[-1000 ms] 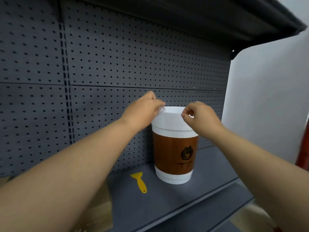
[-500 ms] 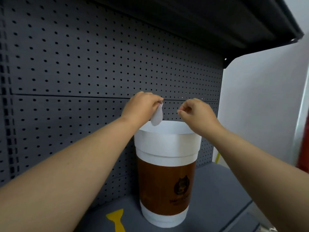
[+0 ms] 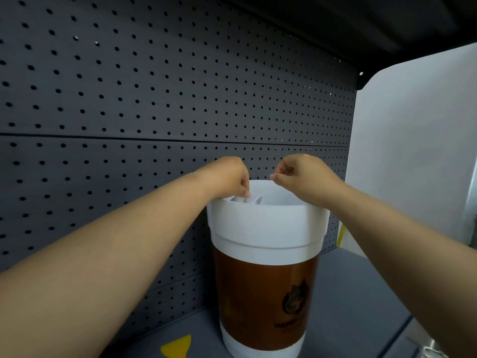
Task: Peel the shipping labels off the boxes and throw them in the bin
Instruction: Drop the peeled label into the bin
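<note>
The bin [image 3: 265, 228] is shaped like a big cup, white with a brown band, and stands on the grey shelf. My left hand [image 3: 227, 177] hangs over its left rim, fingertips pinched on a small white label [image 3: 251, 198] that dips just inside the opening. My right hand [image 3: 302, 175] hovers over the back right of the rim with its fingers curled together and nothing visible in them. No boxes are in view.
A dark pegboard wall [image 3: 154, 112] rises right behind the bin, and a dark shelf [image 3: 361, 21] runs overhead. A yellow scraper [image 3: 178, 346] lies on the shelf floor left of the bin. A white wall [image 3: 413, 151] closes the right side.
My left hand has lowered the label from above the rim into the bin's mouth. The view has come closer to the bin. My right hand stays by the rim.
</note>
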